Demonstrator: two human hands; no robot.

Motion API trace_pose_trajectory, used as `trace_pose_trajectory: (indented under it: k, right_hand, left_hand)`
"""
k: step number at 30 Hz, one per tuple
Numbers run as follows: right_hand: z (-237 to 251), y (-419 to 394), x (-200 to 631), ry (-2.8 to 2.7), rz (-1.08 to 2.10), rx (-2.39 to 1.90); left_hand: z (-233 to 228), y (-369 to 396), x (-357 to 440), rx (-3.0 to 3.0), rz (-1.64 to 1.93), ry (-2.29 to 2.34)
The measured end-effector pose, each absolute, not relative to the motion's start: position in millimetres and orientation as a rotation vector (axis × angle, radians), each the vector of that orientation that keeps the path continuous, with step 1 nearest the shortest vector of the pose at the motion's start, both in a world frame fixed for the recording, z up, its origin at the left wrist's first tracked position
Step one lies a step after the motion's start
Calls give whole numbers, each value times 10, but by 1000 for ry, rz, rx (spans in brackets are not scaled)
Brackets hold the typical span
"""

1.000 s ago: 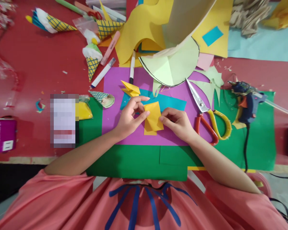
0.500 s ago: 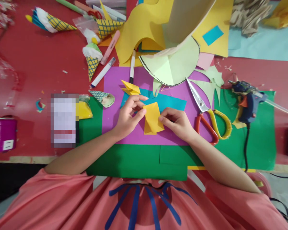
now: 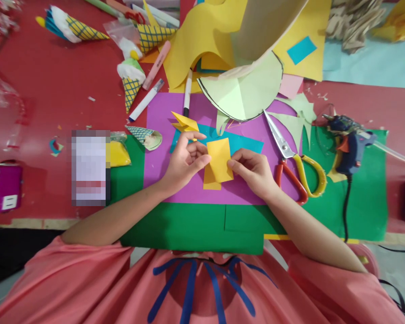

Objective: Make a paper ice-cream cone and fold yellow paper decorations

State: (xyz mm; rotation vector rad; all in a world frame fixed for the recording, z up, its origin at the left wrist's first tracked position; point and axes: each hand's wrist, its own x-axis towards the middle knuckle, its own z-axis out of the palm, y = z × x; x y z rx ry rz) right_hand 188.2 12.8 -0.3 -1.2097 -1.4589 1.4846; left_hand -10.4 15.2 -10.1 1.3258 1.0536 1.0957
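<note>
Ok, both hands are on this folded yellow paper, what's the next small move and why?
Probably press the fold flat: the left hand and right hand pinch opposite edges of the yellow paper, whose upper layer sits askew over the lower one.

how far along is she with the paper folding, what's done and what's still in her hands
Looks done: one folded yellow piece lies on the purple sheet, and several paper cones sit on the red table. In hand: the left hand and right hand pinch a yellow paper from either side, part folded. Left: that fold looks unfinished; scissors and glue gun lie untouched.
</note>
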Motion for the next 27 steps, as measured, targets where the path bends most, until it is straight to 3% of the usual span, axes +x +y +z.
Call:
trace_pose_trajectory:
  k: [5, 27]
  right_hand:
    - [-18, 110, 1877, -1348, 1493, -1198]
    - [34, 86, 1871, -1567, 1456, -1211]
  left_hand:
    - [-42, 144, -114, 1484, 879, 1099]
    - [-46, 129, -124, 1559, 913, 1097]
